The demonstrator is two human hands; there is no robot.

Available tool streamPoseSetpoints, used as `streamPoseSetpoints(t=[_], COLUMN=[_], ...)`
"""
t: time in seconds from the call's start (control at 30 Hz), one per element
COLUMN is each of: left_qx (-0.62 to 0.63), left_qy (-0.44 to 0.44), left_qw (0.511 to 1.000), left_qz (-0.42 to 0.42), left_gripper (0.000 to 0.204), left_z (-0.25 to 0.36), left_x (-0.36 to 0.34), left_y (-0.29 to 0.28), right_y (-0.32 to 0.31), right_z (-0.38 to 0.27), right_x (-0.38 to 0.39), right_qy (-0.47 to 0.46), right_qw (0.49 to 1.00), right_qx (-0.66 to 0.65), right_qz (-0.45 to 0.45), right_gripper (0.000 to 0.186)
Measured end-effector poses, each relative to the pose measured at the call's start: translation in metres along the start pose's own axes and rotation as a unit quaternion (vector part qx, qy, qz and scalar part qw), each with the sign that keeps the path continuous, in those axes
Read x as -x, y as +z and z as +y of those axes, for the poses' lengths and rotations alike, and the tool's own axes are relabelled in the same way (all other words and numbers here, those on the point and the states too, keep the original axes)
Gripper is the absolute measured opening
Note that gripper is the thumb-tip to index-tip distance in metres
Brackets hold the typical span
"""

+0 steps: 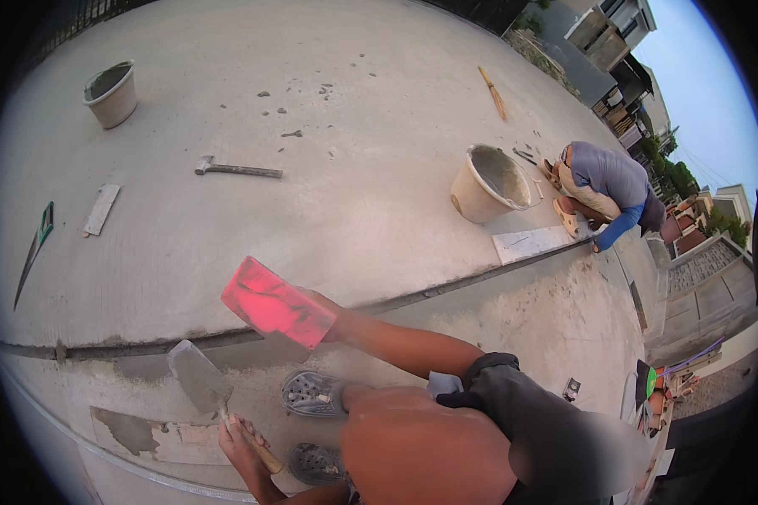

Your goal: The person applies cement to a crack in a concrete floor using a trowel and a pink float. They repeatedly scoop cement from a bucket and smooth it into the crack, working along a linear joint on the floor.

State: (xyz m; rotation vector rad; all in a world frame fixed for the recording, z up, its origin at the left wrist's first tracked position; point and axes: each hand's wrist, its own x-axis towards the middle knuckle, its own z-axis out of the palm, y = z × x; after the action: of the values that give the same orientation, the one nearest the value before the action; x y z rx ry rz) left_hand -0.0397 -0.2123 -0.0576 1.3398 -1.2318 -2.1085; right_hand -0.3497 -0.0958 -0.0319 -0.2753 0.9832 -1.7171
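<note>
Held by its wooden handle, a pointed trowel is in my left hand, with fingers wrapped round it. Its grey-smeared blade is over the strip beside a long groove in the concrete. My right hand is on a red rectangular plastering float, raised in front of my right shin. The float's flat face, streaked with grey, hides most of the fingers. Beneath the trowel lies a flat board with a wet grey patch. My grey clog stands close to the float.
A bucket with grey mix stands near a crouching co-worker, beside a pale board. Another bucket, a hammer, a handsaw and a small white board are on the slab. A straw broom lies farther off.
</note>
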Motion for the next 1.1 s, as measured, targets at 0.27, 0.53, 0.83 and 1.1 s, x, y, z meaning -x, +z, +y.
streamPoseSetpoints(t=[0.27,0.53,0.83,1.1], left_qx=[-0.225,-0.3,-0.537,-0.786], left_qy=[0.033,0.039,0.125,0.18], left_qw=[0.942,0.908,0.784,0.532], left_qz=[-0.245,-0.289,-0.287,-0.259], left_gripper=[0.02,0.021,0.021,0.07], left_z=[0.022,0.045,0.241,0.228], left_x=[-0.072,-0.08,-0.019,-0.076], left_y=[0.099,0.122,0.205,0.143], right_y=[-0.132,-0.035,0.034,-0.057], right_z=[-0.027,-0.079,-0.22,-0.27], right_x=[0.238,0.463,0.428,0.329], right_qy=[-0.295,-0.618,-0.562,-0.23], right_qw=[0.886,0.64,0.791,0.776], right_qx=[-0.183,-0.12,0.041,0.415], right_qz=[0.308,0.44,0.24,0.415], right_gripper=[0.031,0.051,0.055,0.052])
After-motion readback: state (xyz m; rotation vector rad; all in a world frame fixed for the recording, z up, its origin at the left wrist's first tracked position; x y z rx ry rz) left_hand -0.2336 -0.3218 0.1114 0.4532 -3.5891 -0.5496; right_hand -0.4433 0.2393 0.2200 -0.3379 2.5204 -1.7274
